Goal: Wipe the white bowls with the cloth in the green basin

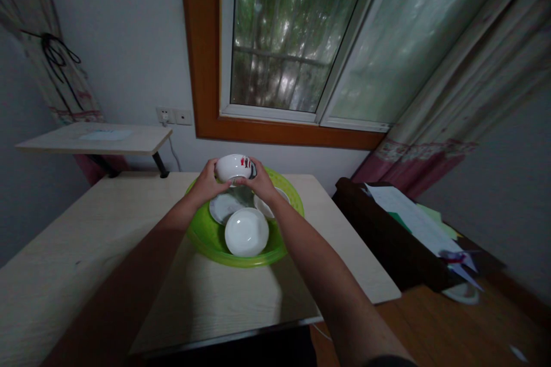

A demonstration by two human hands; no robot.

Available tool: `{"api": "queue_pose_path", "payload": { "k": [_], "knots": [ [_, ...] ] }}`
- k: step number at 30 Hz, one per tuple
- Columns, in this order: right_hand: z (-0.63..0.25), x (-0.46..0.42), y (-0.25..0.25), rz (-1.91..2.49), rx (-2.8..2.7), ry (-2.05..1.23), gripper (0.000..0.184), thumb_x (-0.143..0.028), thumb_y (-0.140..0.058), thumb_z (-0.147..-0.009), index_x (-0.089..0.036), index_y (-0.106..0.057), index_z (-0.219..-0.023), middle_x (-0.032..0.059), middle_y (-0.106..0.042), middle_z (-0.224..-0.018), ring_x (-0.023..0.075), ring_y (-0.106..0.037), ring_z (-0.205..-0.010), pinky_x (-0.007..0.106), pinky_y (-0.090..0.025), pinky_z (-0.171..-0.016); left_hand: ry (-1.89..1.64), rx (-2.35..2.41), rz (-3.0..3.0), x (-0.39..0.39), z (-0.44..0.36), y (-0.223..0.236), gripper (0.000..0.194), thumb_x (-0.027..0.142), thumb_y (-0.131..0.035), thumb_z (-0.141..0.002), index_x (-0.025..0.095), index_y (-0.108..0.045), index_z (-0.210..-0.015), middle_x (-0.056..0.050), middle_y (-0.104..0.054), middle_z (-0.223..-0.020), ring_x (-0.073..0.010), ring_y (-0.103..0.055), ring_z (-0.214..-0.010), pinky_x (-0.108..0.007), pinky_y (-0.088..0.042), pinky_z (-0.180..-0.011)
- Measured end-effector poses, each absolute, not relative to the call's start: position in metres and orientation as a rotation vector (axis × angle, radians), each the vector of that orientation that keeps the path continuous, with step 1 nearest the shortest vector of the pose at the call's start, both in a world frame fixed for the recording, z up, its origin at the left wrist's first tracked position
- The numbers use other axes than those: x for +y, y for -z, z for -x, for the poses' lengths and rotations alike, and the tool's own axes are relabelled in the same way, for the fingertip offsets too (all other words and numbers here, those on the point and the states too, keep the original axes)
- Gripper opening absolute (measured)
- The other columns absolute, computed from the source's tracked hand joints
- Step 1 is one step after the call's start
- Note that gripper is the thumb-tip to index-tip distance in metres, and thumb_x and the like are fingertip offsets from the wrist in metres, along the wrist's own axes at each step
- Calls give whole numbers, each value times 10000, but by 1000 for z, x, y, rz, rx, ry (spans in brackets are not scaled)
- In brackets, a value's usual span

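Both hands hold up a white bowl [231, 167] with a red and black print on its side, tilted over the back of a green basin [245, 261]. My left hand [208, 184] grips the bowl's left side, and my right hand [260, 179] grips its right side, thumbs toward its underside. Inside the basin, a white bowl [247, 231] sits at the front. Behind it on the left lies a whitish dish [224, 207]. Another white dish [262, 206] is on the right, partly covered by my right hand and forearm.
The basin stands on a pale wooden table [142, 218]. A small raised shelf [99, 140] on black legs is at the back left. A dark brown piece of furniture [374, 235] with papers [404, 212] on it stands to the right. Behind are a wall and a window [284, 57].
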State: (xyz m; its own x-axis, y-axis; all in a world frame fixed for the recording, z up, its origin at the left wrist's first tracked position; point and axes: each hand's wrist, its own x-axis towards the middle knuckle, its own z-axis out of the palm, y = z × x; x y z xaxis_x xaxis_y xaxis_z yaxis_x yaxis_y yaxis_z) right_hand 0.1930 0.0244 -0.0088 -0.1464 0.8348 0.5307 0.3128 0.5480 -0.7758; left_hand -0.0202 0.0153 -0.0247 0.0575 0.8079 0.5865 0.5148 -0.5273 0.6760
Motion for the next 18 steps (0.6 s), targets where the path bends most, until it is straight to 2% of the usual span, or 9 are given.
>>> {"api": "queue_pose_path", "payload": {
  "k": [7,14,18],
  "knots": [
    [-197,26,6,918,-1895,-362,874,-299,-889,-621,-187,-489,-1390,131,-557,-1350,277,-528,-1265,444,-389,-1131,-1382,1398,-2339,6,19,13,613,328,-754,-702,210,-465,-1229,-92,-526,-1223,-263,-542,-1198,-430,-459,-1045],
    [-197,25,6,886,-1954,-284,838,-281,-814,-715,-175,-430,-1451,160,-522,-1411,283,-485,-1329,465,-358,-1166,-1325,1484,-2336,2,18,7,580,346,-756,-698,214,-479,-1190,-90,-562,-1192,-268,-570,-1152,-418,-477,-1004],
    [-193,16,2,831,-2025,-217,799,-247,-708,-794,-183,-360,-1510,168,-432,-1521,277,-408,-1418,480,-307,-1207,-1286,1589,-2323,-1,18,5,568,384,-757,-698,218,-497,-1174,-95,-586,-1179,-280,-592,-1113,-413,-492,-961]
  ]
}}
